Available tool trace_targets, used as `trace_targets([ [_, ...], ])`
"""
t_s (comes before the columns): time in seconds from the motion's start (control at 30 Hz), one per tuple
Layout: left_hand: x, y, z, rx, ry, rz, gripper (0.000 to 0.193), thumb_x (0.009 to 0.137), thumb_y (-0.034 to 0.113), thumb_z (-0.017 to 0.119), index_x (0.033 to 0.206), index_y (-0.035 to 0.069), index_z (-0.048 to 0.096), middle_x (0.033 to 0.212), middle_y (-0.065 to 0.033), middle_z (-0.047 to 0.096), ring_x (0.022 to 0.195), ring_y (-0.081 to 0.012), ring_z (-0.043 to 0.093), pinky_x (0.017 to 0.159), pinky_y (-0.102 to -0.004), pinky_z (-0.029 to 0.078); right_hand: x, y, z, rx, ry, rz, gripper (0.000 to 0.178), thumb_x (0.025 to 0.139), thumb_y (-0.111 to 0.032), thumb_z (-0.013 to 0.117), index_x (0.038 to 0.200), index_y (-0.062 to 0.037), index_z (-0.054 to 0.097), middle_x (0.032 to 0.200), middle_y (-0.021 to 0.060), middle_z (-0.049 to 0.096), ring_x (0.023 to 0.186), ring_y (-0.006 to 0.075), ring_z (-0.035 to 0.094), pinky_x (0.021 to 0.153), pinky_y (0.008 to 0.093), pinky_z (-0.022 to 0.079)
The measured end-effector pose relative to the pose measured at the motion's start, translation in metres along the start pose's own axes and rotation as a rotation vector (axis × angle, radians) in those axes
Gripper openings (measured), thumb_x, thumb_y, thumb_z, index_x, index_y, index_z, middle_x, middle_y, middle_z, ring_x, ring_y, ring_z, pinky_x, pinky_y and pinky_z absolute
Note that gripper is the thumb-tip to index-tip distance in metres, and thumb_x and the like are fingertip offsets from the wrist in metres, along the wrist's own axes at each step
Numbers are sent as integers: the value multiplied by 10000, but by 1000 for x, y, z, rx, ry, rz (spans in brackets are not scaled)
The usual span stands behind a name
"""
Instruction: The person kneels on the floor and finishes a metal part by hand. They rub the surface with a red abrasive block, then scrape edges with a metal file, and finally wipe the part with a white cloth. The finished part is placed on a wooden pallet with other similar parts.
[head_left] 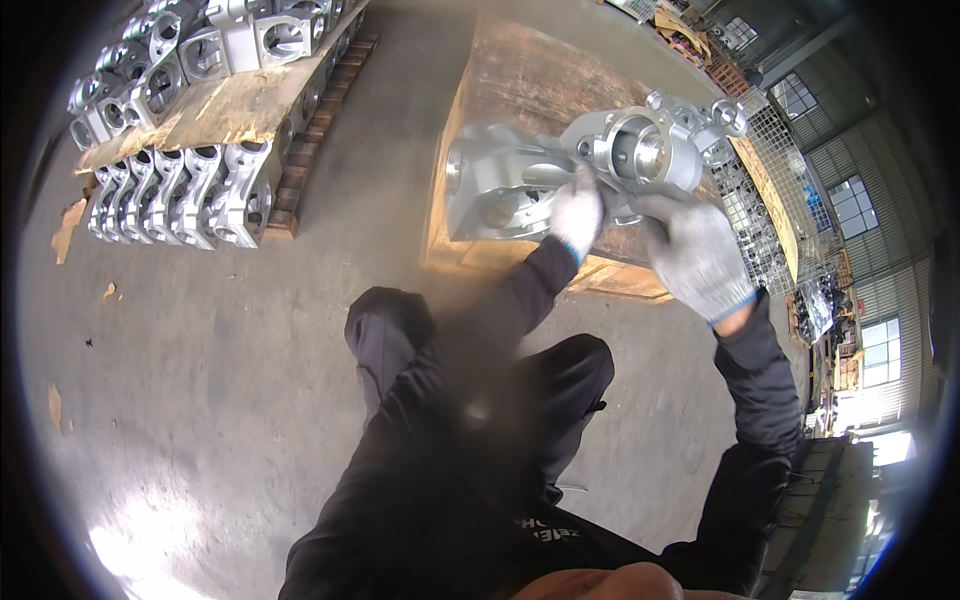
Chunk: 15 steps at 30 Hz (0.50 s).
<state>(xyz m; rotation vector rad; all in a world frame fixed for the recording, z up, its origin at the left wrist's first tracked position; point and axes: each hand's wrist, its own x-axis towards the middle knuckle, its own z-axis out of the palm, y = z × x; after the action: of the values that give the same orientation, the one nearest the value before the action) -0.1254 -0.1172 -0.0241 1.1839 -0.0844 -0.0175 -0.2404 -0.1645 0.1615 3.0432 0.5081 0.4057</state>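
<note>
A large silver metal casting [520, 185] with rounded openings lies on a wooden crate top [530, 60] in front of me. Part of it is a thick ring-shaped housing [655, 150] with a bright bore. My left hand [578, 212], in a white knit glove, is closed at the casting's near middle, fingers against its edge. To the right, my right hand [697, 245], gloved alike, is curled with its fingertips close to the left ones below the ring. A narrow greyish shape shows between the hands; motion blur hides what it is.
At the far left, several similar silver castings [180, 195] stand in layers on a wooden pallet [300, 165], a board [200, 115] between them. Smaller metal parts [725, 118] lie past the ring. A wire mesh cage [785, 150] of parts stands at right. Cardboard scraps [70, 230] lie on the floor.
</note>
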Motion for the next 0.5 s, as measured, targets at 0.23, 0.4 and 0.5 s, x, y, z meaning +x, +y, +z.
trace_targets([
  [0.23, -61, 1, -123, 410, 145, 639, 255, 973, 90, 714, 1216, 20, 675, 1009, -166, 725, 944, -344, 731, 778, -483, 555, 100, 47, 75, -248, 57, -29, 241, 842, -212, 671, 817, 4, 774, 827, 261, 728, 828, 431, 738, 781, 503, 598],
  [0.4, -37, -17, -192, 859, 222, 788, 799, 862, 25, 779, 1551, -45, 380, 1531, -284, 465, 1375, -453, 533, 1118, -491, 493, 141, 37, 82, -99, -167, 67, 261, 804, -193, 648, 847, 8, 809, 910, 303, 747, 948, 450, 758, 878, 488, 606],
  [0.5, -18, -27, -215, 839, -169, 379, 908, 864, 6, 736, 1644, -2, 269, 1614, -274, 405, 1470, -441, 462, 1185, -458, 449, 160, 25, 65, -74, -216, 253, 328, 811, -209, 638, 945, 38, 806, 1004, 327, 737, 1029, 464, 741, 931, 499, 592],
])
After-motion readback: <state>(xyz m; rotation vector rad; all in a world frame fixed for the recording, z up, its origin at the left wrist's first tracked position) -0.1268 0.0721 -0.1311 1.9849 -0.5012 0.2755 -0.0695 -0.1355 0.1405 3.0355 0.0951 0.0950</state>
